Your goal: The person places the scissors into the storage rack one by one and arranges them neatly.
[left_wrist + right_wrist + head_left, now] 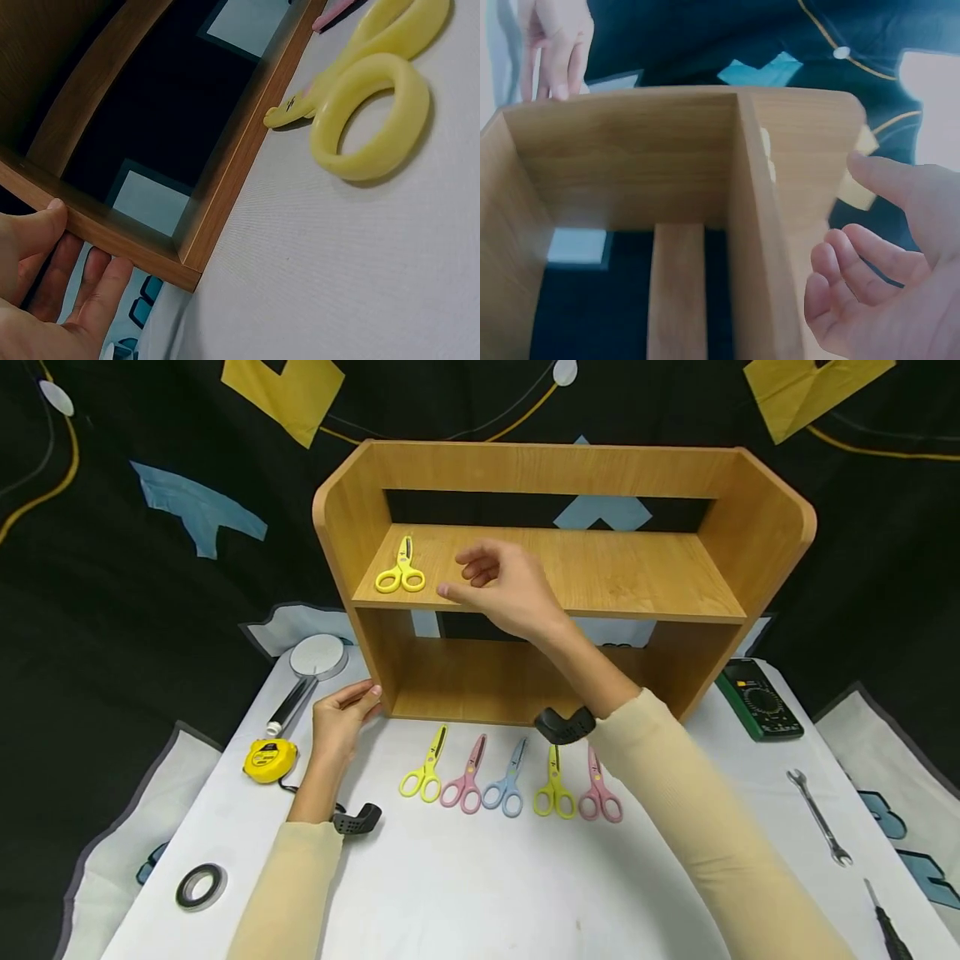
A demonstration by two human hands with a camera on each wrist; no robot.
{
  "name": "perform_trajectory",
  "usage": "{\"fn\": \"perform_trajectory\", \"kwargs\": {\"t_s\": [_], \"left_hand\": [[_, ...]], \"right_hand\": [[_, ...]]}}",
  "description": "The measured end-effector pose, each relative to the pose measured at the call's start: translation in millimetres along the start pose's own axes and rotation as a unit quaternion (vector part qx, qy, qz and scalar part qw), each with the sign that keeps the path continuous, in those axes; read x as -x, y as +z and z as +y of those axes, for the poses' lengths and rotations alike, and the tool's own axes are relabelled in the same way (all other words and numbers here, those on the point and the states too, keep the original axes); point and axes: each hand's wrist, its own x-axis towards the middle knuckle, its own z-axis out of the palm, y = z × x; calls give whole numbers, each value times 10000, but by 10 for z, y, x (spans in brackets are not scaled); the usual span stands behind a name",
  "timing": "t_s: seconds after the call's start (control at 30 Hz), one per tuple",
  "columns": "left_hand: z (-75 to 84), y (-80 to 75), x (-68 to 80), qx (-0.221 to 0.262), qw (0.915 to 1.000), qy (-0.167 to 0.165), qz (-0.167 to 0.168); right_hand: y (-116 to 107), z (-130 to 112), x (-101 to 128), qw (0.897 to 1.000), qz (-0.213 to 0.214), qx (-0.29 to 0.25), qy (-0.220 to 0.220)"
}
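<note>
A two-tier wooden shelf stands at the back of the white table. Yellow scissors lie on the left part of its upper board, handles toward the front. My right hand hovers just right of them, empty, fingers loosely bent and thumb apart. My left hand holds the lower front edge of the shelf's left side panel, thumb at the edge and fingers along the outside. In front of the shelf lies a row of scissors: yellow, pink, blue, yellow and pink.
On the left are a magnifying glass, a yellow tape measure and a roll of black tape. A multimeter, a wrench and a screwdriver lie along the right side. A dark cloth hangs behind.
</note>
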Motion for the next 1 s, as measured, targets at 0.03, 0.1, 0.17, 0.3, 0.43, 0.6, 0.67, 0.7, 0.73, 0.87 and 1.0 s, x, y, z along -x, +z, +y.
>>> {"fn": "perform_trajectory", "kwargs": {"t_s": [0.03, 0.1, 0.17, 0.3, 0.43, 0.6, 0.67, 0.7, 0.73, 0.87, 1.0], "left_hand": [[-2, -3, 3, 4, 10000, -5, -5], [-9, -11, 6, 11, 10000, -33, -2], [-19, -13, 11, 46, 10000, -67, 13], [-32, -7, 19, 95, 9998, -149, 67], [-25, 15, 17, 111, 9998, -157, 26], [-20, 33, 20, 84, 9998, -161, 14], [-18, 17, 27, 12, 9998, -191, 30], [-20, 11, 30, -14, 9998, -209, 34], [-22, 7, 32, -25, 9997, -232, 36], [-19, 5, 33, -19, 9998, -213, 29], [0, 21, 27, 8, 9999, -152, -18]], "right_hand": [[-60, 18, 73, 10000, 14, 18, 3], [-176, 69, 232, 10000, 24, 94, 10], [-290, 138, 403, 9997, 25, 224, -10], [-494, 322, 793, 9989, 65, 467, -35], [-626, 563, 1202, 9977, 133, 670, -19], [-652, 909, 1651, 9968, 83, 748, 260], [-613, 1048, 1796, 9965, 5, 741, 398], [-589, 1117, 1865, 9962, -43, 740, 466], [-562, 1186, 1930, 9958, -90, 737, 532], [-439, 1437, 2168, 9946, -204, 669, 766], [-307, 1629, 2377, 9936, -231, 539, 970]]}}
